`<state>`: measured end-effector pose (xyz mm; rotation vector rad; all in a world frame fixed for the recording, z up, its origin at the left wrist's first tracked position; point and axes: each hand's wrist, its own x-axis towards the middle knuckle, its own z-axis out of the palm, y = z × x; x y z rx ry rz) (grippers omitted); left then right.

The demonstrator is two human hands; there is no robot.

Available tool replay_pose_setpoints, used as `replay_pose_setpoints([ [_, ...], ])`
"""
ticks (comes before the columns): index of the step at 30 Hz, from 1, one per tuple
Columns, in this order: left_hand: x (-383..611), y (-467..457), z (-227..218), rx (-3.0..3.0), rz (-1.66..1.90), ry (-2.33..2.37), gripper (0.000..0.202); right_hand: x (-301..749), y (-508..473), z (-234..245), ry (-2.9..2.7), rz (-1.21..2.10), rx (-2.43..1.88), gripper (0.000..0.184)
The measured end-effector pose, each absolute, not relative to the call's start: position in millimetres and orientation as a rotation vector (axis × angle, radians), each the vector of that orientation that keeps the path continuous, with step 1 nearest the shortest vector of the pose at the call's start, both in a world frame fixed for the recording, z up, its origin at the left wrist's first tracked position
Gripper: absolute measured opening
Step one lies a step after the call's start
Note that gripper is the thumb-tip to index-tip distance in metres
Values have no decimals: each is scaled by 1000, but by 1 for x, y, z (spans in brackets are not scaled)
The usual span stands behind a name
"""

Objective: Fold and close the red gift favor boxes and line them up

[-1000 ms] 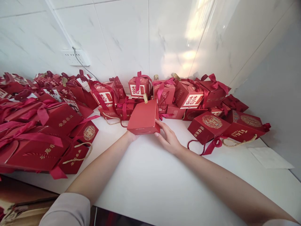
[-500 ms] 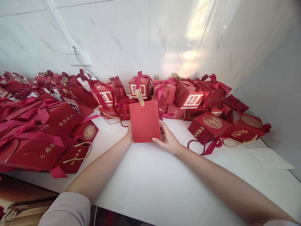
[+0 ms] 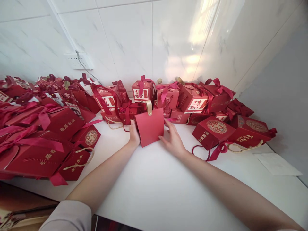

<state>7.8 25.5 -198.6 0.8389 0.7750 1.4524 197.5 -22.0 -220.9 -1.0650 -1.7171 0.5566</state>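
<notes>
Between my two hands is a plain red gift box (image 3: pixel 151 128), with a gold strap handle (image 3: pixel 149 107) fixed by a small stud at its top. Its blank face is turned towards me, slightly skewed. My left hand (image 3: pixel 134 134) holds the left side, thumb up along the edge and the other fingers hidden behind the box. At the right edge, my right hand (image 3: pixel 173 139) has its thumb at the front lower corner and its fingers around the far side. Just behind stand red boxes with ribbons, among them one with a white label (image 3: pixel 141 94).
Many ribboned red boxes (image 3: pixel 48 150) are heaped on the left of the white table (image 3: pixel 154 189). Two boxes with round gold emblems, one a hexagonal box (image 3: pixel 214 131), lie at right near a white paper (image 3: pixel 276 163). A socket (image 3: pixel 78 61) with a cable is on the tiled wall.
The gift box has turned a little and come slightly lower, its strap now further right. My left hand has shifted to show its thumb; my right thumb has slid towards the box's edge.
</notes>
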Motion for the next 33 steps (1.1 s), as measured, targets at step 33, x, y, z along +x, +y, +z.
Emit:
replay_pose_setpoints([
  [33,9,25,-201,1345,1247,894,38,206,-10,-216,-1474,1039,-887,68],
])
